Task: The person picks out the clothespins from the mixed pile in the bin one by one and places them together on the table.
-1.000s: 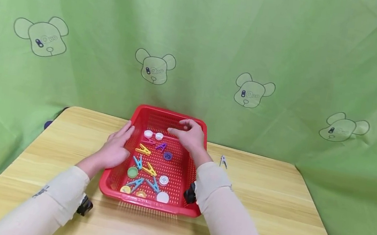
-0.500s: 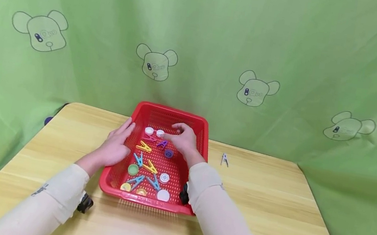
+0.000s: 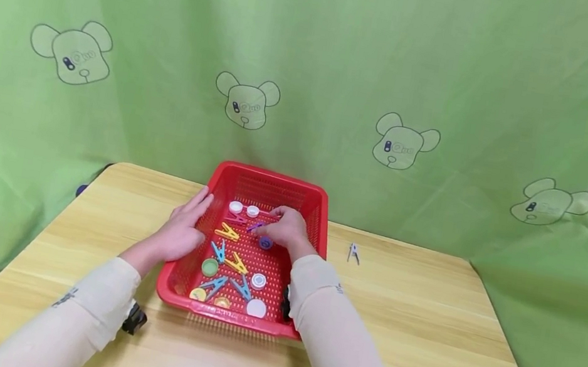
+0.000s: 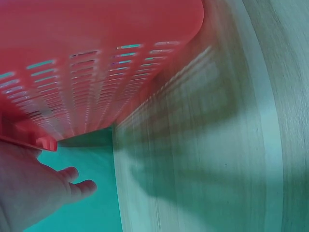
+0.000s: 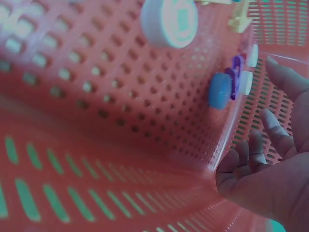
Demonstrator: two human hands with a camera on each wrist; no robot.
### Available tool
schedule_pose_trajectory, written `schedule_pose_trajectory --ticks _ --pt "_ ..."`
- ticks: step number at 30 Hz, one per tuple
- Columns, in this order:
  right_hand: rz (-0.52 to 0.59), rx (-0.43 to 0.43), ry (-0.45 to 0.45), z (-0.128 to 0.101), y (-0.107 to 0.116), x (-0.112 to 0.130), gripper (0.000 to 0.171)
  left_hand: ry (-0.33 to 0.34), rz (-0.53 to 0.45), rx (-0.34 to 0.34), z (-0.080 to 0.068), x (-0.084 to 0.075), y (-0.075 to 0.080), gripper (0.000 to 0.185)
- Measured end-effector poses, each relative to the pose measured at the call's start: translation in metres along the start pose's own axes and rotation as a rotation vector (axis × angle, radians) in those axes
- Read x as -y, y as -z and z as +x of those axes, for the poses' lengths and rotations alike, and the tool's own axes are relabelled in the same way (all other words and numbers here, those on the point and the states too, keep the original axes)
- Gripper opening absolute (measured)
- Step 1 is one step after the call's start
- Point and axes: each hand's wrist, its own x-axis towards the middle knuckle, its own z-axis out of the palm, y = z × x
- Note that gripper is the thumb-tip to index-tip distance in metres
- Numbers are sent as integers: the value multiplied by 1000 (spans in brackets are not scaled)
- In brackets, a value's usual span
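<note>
A red plastic basket (image 3: 245,321) sits on the table, with plastic clothespins and bottle caps spread over its floor. My left hand (image 3: 183,231) rests along the basket's left rim, fingers straight. Inside the basket, my right hand (image 3: 289,231) is lowered over a purple clothespin (image 3: 255,226) and a purple bottle cap (image 3: 265,243). The right wrist view shows that hand with thumb and fingers apart and nothing between them, beside the purple clothespin (image 5: 235,77). Two white caps (image 3: 252,210) and a pink clothespin (image 3: 235,218) lie close by, at the far end.
Nearer the front of the basket are yellow clothespins (image 3: 236,263), blue clothespins (image 3: 218,251), a green cap (image 3: 210,267) and white caps (image 3: 255,308). A pale clothespin (image 3: 354,253) lies on the wooden table (image 3: 420,329) to the right. A green curtain (image 3: 324,55) hangs behind.
My right hand has moved from the basket's far right side down and toward me, to the purple clothespin. The left hand keeps its place on the rim.
</note>
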Motion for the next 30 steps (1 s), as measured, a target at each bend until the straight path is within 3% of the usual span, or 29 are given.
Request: schedule_pose_trajectory --ticks 7,18,30 --pt "-114 50 9 -1 -7 0 55 5 -3 6 -1 3 0 89" --pt "-239 49 25 3 -7 -5 50 -20 -1 8 -3 0 -2 89" --pt "-313 74 53 8 -10 -5 45 -21 45 23 -1 0 -1 95"
